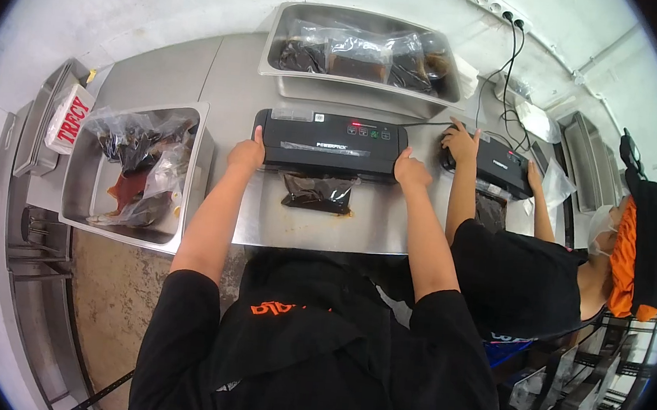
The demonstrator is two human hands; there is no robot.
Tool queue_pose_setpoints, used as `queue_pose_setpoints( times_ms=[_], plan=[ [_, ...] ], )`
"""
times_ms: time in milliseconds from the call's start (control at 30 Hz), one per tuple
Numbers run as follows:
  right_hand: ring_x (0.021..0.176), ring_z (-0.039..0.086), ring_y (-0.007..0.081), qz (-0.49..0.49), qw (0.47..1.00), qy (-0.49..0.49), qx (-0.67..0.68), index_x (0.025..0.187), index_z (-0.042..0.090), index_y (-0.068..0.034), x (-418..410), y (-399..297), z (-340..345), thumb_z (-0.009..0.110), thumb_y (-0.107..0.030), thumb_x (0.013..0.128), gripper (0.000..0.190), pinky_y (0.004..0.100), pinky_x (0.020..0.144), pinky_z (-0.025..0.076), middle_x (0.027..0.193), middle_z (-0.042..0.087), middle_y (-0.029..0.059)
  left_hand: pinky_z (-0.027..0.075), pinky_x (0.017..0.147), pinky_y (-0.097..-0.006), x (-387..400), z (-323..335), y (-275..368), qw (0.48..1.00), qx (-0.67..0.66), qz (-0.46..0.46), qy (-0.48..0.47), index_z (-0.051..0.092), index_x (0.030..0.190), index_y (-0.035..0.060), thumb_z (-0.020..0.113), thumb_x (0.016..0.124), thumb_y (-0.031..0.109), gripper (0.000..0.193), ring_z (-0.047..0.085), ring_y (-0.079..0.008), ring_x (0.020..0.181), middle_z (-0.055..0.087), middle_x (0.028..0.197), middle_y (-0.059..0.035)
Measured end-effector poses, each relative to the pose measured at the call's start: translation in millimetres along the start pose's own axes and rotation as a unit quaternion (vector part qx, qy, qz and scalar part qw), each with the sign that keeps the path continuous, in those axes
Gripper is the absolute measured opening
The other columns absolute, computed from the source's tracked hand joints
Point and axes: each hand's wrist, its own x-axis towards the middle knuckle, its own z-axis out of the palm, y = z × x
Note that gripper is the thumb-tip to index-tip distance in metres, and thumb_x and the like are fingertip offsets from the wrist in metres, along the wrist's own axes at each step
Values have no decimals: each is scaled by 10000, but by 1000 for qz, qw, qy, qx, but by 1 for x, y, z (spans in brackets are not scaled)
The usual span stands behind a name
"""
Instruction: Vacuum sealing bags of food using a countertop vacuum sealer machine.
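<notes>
A black Powerpack vacuum sealer (311, 132) lies on the stainless-steel table (256, 222), a red light glowing on its panel. My left hand (246, 154) grips its left end with the thumb on top. Its right end is held the same way by my right hand (414, 168). From under the front edge sticks out a clear plastic pouch (318, 193) of dark contents; its upper end is hidden beneath the sealer. Brown liquid is spotted on the steel around the pouch's lower edge.
Filled pouches lie in a deep steel pan (202, 135) at left and a steel pan (361, 94) behind the sealer. At right, a co-worker's hands (461, 143) hold a second vacuum sealer (496, 161). Black cables (512, 63) run up to a wall power strip (498, 8).
</notes>
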Motion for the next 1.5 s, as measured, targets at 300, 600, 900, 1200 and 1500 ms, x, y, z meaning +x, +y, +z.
queue_pose_setpoints(
  times_ms=[300,600,900,1200,1500],
  plan=[
    [933,607,357,-24,998,51,-18,928,661,-1,6,4,8,117,-418,938,686,441,801,459,973,633,206,466,809,-426,-13,-9,11,999,35,-4,34,663,915,-14,73,923,516,793,605,-350,937,634,953,-219],
    [894,615,364,-38,997,67,-10,876,667,1,8,5,14,125,-411,937,683,436,780,472,921,641,210,468,800,-422,-11,-5,6,999,25,-11,44,668,902,-4,97,923,517,773,608,-354,923,639,934,-213],
    [903,612,373,-45,996,72,-28,880,668,0,11,6,13,124,-421,935,690,441,781,474,929,640,213,464,807,-435,-9,-4,7,999,7,-2,46,664,906,-10,112,924,515,762,605,-362,925,637,940,-216],
    [907,610,376,-39,997,72,-14,894,665,2,10,7,16,132,-437,930,692,442,790,470,937,638,216,463,811,-436,-8,0,2,999,-7,-7,48,658,912,-17,109,926,509,761,602,-367,925,632,940,-228],
    [912,610,371,-30,997,68,-11,893,665,3,9,5,12,137,-435,928,687,436,791,470,949,635,217,474,788,-434,-10,-3,5,999,-3,1,54,660,879,-19,127,934,490,739,610,-367,900,635,919,-229]
  ],
)
